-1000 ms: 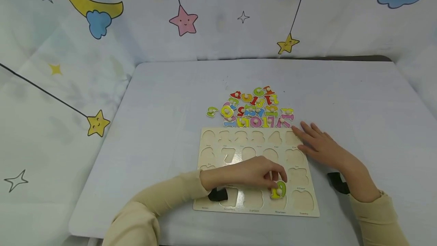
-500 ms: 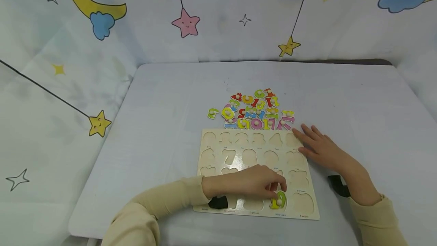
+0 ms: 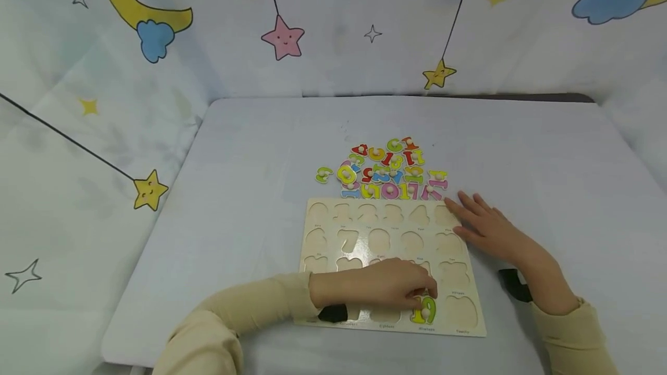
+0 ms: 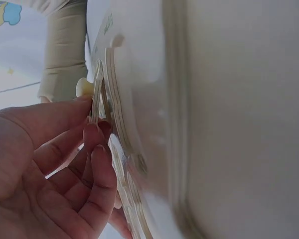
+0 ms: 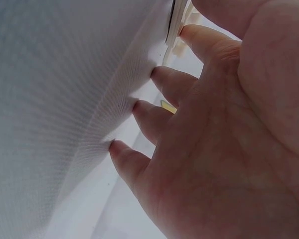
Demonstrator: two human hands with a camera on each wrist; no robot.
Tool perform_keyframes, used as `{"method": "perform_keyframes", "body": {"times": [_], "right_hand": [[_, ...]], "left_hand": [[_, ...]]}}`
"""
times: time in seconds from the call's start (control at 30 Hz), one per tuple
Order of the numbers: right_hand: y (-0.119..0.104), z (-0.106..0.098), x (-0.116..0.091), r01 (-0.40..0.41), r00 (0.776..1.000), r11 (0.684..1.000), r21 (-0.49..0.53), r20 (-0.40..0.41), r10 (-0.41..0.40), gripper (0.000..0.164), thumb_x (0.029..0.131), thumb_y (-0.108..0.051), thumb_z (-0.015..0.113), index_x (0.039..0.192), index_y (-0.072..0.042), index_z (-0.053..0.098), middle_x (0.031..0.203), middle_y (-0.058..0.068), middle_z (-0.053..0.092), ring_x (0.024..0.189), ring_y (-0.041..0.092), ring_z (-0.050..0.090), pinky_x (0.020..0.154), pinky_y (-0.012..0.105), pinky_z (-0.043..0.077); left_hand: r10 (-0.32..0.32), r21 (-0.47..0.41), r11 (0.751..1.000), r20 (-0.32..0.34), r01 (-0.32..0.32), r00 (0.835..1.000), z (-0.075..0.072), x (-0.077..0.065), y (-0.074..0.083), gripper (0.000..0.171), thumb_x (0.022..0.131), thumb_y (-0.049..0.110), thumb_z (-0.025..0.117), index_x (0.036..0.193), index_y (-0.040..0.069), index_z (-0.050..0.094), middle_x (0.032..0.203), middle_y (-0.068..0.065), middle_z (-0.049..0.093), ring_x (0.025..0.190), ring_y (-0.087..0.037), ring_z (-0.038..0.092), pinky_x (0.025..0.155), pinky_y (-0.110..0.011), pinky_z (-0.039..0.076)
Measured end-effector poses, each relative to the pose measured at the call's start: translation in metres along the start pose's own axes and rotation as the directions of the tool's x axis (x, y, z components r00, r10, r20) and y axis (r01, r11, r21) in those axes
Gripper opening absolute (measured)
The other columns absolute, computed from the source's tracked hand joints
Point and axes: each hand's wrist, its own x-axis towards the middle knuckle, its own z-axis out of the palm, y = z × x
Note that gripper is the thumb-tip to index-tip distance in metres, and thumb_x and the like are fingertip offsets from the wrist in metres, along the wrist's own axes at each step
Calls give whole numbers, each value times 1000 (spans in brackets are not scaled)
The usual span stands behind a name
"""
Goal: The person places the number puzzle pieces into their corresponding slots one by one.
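My left hand (image 3: 383, 283) reaches over a pale wooden number board (image 3: 392, 329) and pinches a yellow-green number 19 puzzle piece (image 3: 424, 311) by its upper edge. The piece is over the recess labelled Nineteen in the bottom row. In the left wrist view the piece (image 4: 96, 92), with its round knob, is slightly tilted between thumb and fingers and leans close to the board. With fingers spread, my right hand (image 3: 492, 227) rests at the board's upper right corner. In the right wrist view its fingertips (image 5: 159, 74) touch the white tabletop and the board's edge (image 5: 177, 22).
Several colourful knobbed number pieces (image 3: 389, 191) lie in a heap just beyond the board, some overlapping. One green 3 (image 3: 323, 175) sits apart at the heap's left. The white table (image 3: 250, 149) is backed by a cloth (image 3: 333, 33) printed with moons and stars.
My left hand has lowered the 19 piece and brought it nearer the board's front edge, over its recess. The right hand stays in place. The head view has shifted slightly.
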Motion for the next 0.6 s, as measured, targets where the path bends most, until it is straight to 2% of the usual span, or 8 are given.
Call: {"method": "perform_keyframes", "body": {"times": [0.27,0.47,0.6], "right_hand": [[0,2,0,8,1000,1000,-1,-15,-8,64,94,-35,54,148,-14,27,148,27,15,133,50,5,97,68,8],[-1,3,-1,5,1000,1000,-7,-11,-5,64,94,-35,54,148,-13,28,148,28,16,133,50,6,96,69,9],[-2,2,-1,5,1000,1000,-5,-15,-5,63,94,-34,54,147,-12,28,148,28,16,133,50,6,96,68,9]], "left_hand": [[-5,72,997,-1,5,1000,4,-8,6,37,84,21,72,119,19,62,100,11,53,81,3,45,69,-10,36],[16,169,985,-15,-14,1000,5,-11,9,37,83,26,73,118,21,61,98,10,50,82,1,43,67,-10,35],[40,266,963,-9,-36,999,5,-13,13,38,84,28,72,120,22,62,98,9,49,84,-1,44,64,-11,36]]}}
